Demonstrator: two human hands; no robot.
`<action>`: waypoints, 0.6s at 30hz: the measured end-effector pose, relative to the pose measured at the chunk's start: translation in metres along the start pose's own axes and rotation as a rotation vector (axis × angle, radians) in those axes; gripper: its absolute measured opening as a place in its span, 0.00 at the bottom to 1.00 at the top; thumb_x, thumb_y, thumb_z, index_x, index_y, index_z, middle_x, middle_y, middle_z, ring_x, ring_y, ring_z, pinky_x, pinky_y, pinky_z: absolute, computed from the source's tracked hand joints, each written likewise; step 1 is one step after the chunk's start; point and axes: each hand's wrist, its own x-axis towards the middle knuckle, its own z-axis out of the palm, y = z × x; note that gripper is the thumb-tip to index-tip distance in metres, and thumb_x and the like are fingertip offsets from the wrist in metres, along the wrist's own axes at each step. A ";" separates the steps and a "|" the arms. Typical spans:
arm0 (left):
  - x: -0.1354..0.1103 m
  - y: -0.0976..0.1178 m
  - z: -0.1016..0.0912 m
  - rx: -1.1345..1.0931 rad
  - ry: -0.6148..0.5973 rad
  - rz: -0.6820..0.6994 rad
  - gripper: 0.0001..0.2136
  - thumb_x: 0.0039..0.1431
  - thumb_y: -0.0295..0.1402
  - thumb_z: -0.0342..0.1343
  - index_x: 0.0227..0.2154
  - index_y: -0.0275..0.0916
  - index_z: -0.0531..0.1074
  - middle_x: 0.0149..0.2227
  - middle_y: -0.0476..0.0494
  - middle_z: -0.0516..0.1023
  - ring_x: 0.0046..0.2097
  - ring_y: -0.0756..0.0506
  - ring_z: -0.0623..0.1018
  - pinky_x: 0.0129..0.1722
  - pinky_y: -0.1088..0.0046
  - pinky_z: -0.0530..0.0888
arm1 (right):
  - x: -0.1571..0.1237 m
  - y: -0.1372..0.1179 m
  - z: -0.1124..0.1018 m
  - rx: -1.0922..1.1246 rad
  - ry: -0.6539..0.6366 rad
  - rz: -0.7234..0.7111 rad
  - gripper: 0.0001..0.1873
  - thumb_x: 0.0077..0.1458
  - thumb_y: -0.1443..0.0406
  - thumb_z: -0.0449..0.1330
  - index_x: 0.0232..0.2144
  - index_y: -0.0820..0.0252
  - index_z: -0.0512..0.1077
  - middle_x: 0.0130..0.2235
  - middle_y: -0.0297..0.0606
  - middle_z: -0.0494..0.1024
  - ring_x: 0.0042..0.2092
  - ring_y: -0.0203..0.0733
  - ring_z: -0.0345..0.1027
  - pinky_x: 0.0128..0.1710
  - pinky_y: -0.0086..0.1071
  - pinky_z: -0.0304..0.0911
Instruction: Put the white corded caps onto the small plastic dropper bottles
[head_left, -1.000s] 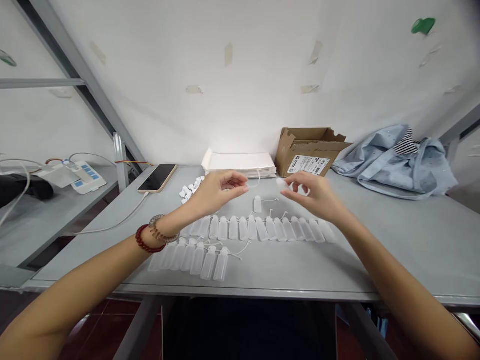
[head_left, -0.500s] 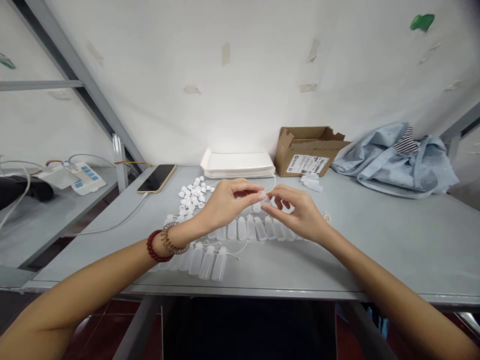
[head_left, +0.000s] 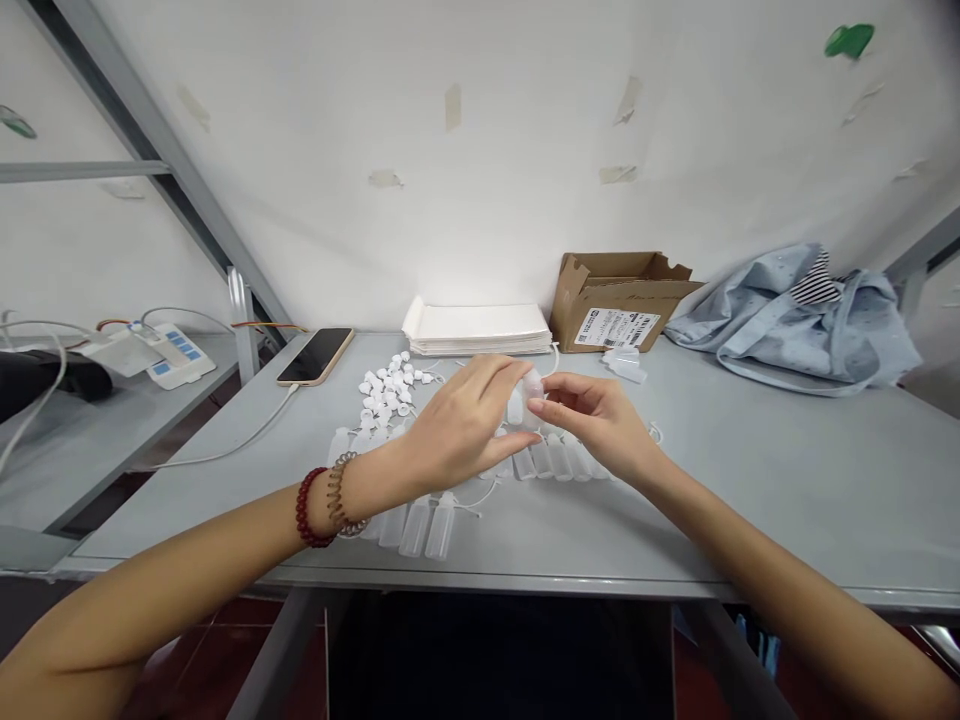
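Observation:
A small translucent plastic bottle (head_left: 533, 394) with a white top is pinched upright between the thumb and fingers of my right hand (head_left: 600, 415). My left hand (head_left: 469, 415) is open beside it, thumb spread downward and fingers stretched toward the bottle's top; whether they touch it I cannot tell. Below both hands stands or lies a row of similar bottles (head_left: 559, 457), partly hidden by my left hand. Nearer the front edge are more bottles (head_left: 440, 527), some with thin white straps. White caps (head_left: 386, 388) are heaped behind my left wrist.
A stack of white sheets (head_left: 476, 330) and a cardboard box (head_left: 619, 300) stand against the wall, with clear plastic pieces (head_left: 625, 364) before the box. A phone (head_left: 316, 356) on a cable lies left. A light blue cloth bag (head_left: 795, 320) sits right.
My left thumb has come away from the bottle's top and dropped lower, opening that hand. The bottle now shows upright in my right hand's pinch.

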 end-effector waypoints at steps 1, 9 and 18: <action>0.000 0.001 0.001 0.055 0.008 0.024 0.22 0.57 0.38 0.60 0.50 0.30 0.63 0.47 0.33 0.71 0.48 0.40 0.72 0.46 0.60 0.73 | 0.000 0.000 0.002 0.011 0.009 0.003 0.12 0.51 0.56 0.63 0.33 0.59 0.74 0.27 0.32 0.69 0.27 0.33 0.59 0.26 0.29 0.55; -0.002 -0.003 -0.003 0.128 0.050 0.118 0.21 0.58 0.40 0.58 0.47 0.30 0.63 0.42 0.33 0.73 0.44 0.40 0.72 0.42 0.61 0.73 | -0.005 0.002 0.001 -0.267 0.240 -0.309 0.11 0.52 0.58 0.63 0.27 0.59 0.74 0.25 0.34 0.75 0.23 0.34 0.63 0.24 0.32 0.60; -0.013 -0.007 -0.014 0.133 -0.012 0.168 0.23 0.58 0.46 0.56 0.49 0.36 0.65 0.44 0.36 0.74 0.45 0.39 0.72 0.43 0.60 0.69 | -0.004 -0.009 -0.013 -0.450 -0.072 -0.485 0.07 0.61 0.65 0.55 0.34 0.57 0.73 0.32 0.36 0.78 0.37 0.41 0.71 0.47 0.42 0.61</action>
